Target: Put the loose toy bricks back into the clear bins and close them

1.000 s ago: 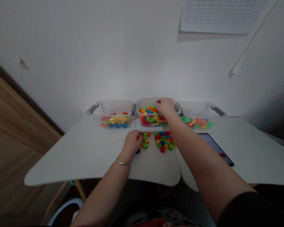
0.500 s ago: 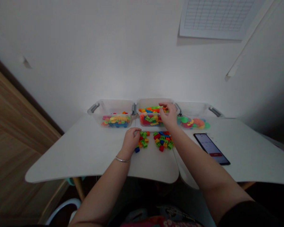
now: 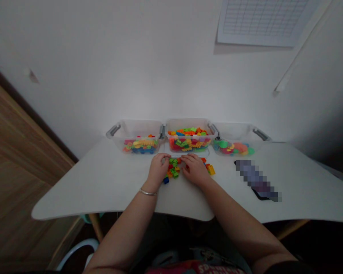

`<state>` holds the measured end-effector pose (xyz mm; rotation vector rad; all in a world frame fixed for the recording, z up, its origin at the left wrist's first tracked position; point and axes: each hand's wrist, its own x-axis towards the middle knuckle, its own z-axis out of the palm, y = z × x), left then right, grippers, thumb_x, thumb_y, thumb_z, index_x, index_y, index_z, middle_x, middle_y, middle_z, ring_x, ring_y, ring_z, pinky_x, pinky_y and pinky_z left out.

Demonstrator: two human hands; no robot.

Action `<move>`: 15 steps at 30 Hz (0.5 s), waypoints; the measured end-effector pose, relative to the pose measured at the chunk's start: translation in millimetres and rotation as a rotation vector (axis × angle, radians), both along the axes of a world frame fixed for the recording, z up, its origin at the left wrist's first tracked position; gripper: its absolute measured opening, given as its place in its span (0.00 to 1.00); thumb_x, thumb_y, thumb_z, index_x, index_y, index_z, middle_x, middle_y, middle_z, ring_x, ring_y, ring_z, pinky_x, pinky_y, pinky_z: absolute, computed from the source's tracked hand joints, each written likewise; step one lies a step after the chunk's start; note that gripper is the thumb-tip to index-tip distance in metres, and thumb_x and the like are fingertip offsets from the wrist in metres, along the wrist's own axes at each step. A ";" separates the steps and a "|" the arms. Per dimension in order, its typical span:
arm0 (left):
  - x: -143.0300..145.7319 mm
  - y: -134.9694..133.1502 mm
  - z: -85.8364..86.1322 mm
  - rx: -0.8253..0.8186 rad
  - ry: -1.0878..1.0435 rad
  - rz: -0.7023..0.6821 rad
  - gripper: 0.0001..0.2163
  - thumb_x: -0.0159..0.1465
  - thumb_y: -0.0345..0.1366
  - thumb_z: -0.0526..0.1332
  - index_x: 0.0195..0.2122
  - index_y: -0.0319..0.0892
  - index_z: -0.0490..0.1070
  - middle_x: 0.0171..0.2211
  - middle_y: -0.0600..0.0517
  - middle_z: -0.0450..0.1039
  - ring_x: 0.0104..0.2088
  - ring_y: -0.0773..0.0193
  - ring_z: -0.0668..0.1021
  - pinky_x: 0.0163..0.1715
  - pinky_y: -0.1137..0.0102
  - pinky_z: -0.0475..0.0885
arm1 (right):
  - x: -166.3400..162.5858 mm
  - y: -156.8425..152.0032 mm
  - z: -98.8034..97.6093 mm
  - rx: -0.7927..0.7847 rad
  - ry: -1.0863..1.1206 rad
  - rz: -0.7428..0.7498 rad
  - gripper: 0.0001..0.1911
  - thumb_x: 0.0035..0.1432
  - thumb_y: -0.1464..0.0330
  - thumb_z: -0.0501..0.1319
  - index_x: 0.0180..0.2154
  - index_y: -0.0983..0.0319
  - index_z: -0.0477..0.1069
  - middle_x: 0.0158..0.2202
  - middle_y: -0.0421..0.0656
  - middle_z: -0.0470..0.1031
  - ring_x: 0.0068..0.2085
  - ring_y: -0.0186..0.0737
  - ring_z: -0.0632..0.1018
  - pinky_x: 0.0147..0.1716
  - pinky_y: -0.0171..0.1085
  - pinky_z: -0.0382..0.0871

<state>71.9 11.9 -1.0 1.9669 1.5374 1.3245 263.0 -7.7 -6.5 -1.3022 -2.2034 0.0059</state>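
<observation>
Two small piles of coloured toy bricks lie on the white table in front of the boxes. My left hand (image 3: 158,169), with a bangle at its wrist, rests at the left side of the left pile of bricks (image 3: 173,170). Its fingers curve loosely along the edge, with nothing visible in them. My right hand (image 3: 195,169) lies palm down over the right pile, fingers stretched toward the left pile and somewhat apart. It hides most of that pile; a few red, blue and yellow bricks (image 3: 210,169) show past its right side.
Three clear plastic boxes stand along the wall: a left box (image 3: 140,129), a middle box (image 3: 188,123) and a right box (image 3: 236,131), each holding coloured toy pieces. A phone (image 3: 255,180), partly blurred out, lies at the right. A gridded paper (image 3: 257,23) hangs on the wall.
My right hand has come down from over the middle box to the right pile and spread over it. Some bricks there have shifted right. My left hand stays put.
</observation>
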 end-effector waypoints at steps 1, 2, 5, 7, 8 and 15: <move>0.0 0.0 0.3 0.002 0.002 -0.004 0.09 0.59 0.27 0.56 0.35 0.41 0.75 0.38 0.49 0.79 0.44 0.59 0.78 0.52 0.62 0.71 | -0.9 0.1 0.1 -0.004 -0.017 0.003 0.23 0.58 0.70 0.58 0.55 0.64 0.71 0.55 0.48 0.74 0.58 0.50 0.68 0.61 0.49 0.60; 0.0 0.1 0.4 0.004 0.006 -0.007 0.09 0.59 0.27 0.56 0.35 0.41 0.75 0.38 0.48 0.78 0.44 0.59 0.78 0.52 0.62 0.71 | -1.6 0.4 0.0 -0.011 -0.033 0.004 0.24 0.58 0.69 0.58 0.56 0.64 0.71 0.56 0.48 0.73 0.59 0.50 0.67 0.62 0.49 0.59; 0.2 1.1 0.2 0.005 0.020 -0.009 0.09 0.58 0.27 0.56 0.34 0.41 0.75 0.38 0.48 0.78 0.43 0.59 0.78 0.52 0.62 0.71 | -2.6 2.3 -1.3 -0.033 -0.063 0.003 0.25 0.58 0.68 0.59 0.57 0.65 0.70 0.58 0.48 0.72 0.60 0.51 0.66 0.63 0.49 0.57; 0.2 2.0 -0.3 0.006 0.028 -0.008 0.09 0.58 0.27 0.56 0.34 0.42 0.75 0.37 0.49 0.78 0.43 0.59 0.77 0.51 0.62 0.71 | -2.3 3.8 -2.5 -0.044 -0.071 0.005 0.26 0.57 0.67 0.60 0.58 0.64 0.69 0.59 0.47 0.71 0.61 0.51 0.66 0.64 0.49 0.57; 0.2 2.4 -0.7 0.007 0.030 -0.008 0.09 0.58 0.27 0.55 0.33 0.42 0.75 0.37 0.49 0.78 0.43 0.58 0.77 0.51 0.62 0.71 | -2.1 4.4 -2.9 -0.048 -0.074 0.007 0.26 0.57 0.67 0.60 0.58 0.63 0.69 0.59 0.47 0.70 0.62 0.50 0.65 0.64 0.49 0.57; -0.2 1.8 -0.4 0.007 0.048 -0.026 0.09 0.59 0.29 0.55 0.33 0.42 0.75 0.37 0.49 0.79 0.43 0.58 0.77 0.51 0.61 0.71 | -1.8 2.5 -1.8 -0.007 -0.044 -0.052 0.20 0.56 0.73 0.58 0.51 0.61 0.75 0.55 0.46 0.74 0.61 0.50 0.66 0.63 0.50 0.58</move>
